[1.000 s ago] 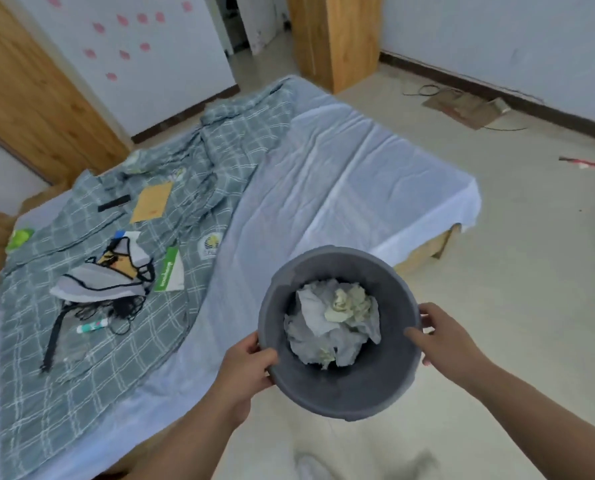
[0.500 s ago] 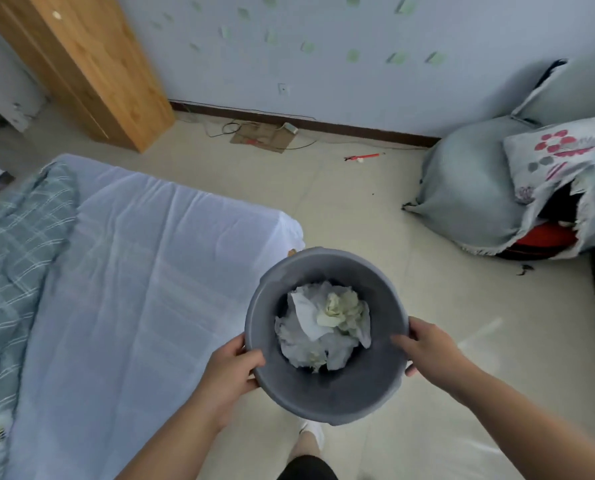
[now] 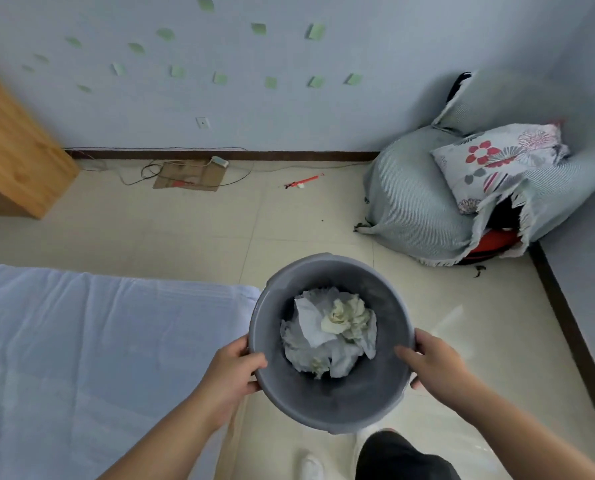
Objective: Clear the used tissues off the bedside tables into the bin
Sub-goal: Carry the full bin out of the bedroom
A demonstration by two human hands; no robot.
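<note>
Light wooden cabinet (image 3: 15, 150): upper left of the frame, standing on the floor against the pale wall.
White-sheeted bed (image 3: 81, 341): lower left, its corner just beside the bin.
Flat brown cardboard piece (image 3: 188, 174): upper centre, on the floor by the skirting, thin cables looped around it.
Left hand (image 3: 230, 368): below centre, gripping the bin's left rim; thumb hooked inside, fingers (image 3: 251, 384) curled round the outer wall.
Round grey plastic bin (image 3: 323, 403): centre bottom, held off the floor between both hands, mouth up.
Crumpled white and yellowish used tissues (image 3: 327, 330): heaped at the bottom of the bin.
Right hand (image 3: 438, 368): right of the bin, gripping the right rim; thumb lying inside, other fingers wrapped round the outside.
Grey bean bag (image 3: 410, 209): upper right, in the room's corner.
Floral pillow (image 3: 496, 161): lying on the bean bag.
</note>
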